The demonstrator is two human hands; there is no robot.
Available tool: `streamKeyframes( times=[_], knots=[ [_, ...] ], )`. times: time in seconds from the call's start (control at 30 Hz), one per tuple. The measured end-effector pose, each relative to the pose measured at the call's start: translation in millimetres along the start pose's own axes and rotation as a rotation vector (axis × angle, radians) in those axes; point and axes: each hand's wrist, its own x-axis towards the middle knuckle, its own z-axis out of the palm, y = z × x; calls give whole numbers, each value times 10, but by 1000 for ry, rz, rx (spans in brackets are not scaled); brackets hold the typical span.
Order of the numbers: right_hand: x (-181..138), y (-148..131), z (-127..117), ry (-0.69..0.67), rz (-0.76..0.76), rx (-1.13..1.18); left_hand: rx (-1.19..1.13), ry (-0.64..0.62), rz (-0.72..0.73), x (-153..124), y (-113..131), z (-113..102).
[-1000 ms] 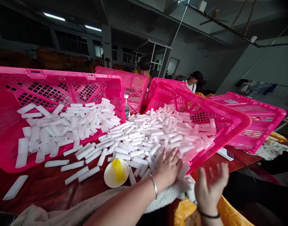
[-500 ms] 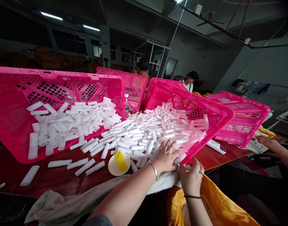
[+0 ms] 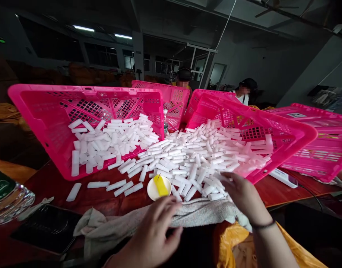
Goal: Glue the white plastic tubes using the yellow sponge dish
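My left hand (image 3: pixel 157 227) is open above the towel (image 3: pixel 193 214) at the table's front edge, thumb apart from the fingers, nothing visible in it. Reaching to the front of a heap of short white plastic tubes (image 3: pixel 187 154), my right hand (image 3: pixel 240 190) has its fingers stretched out and partly blurred. Beyond the left hand lies a small white dish (image 3: pixel 151 191) with a yellow piece (image 3: pixel 160 185) in it. A tilted pink basket (image 3: pixel 288 149) spills tubes on the right; another pink basket (image 3: pixel 59 156) holds more on the left.
An orange bag (image 3: pixel 229 242) with several pieces inside hangs below the table edge. A large clear bottle (image 3: pixel 11 197) and a dark flat object (image 3: pixel 48 227) are at left. A white power strip (image 3: pixel 284 178) lies at right. Two people work behind the baskets.
My left hand has drawn back from the tubes toward me. My right hand has moved from the basket's front corner to the heap's front. The view has swung left.
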Motion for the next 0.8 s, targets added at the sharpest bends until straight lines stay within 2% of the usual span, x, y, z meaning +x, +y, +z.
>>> streamKeyframes(
  times=[0.1,0.17,0.27,0.37,0.47,0.67,0.8],
  knots=[
    [472,-264,136,140,-10,-47,163,89,-283,-29,-418,-54],
    [594,-411,319,180,-85,-74,214,28,-413,25,-615,-23],
    [455,-649,643,64,-291,-1,185,-118,-513,148,-713,54],
    [204,-887,945,-132,-338,-1,162,-177,-548,263,-685,141],
    [117,-1054,1174,-213,-315,-49,159,-178,-545,332,-675,216],
    [363,-1166,1432,-274,-323,-127,100,-196,-549,346,-757,212],
    [488,-1227,1496,-306,-319,-160,39,-289,-503,337,-814,87]
  ],
)
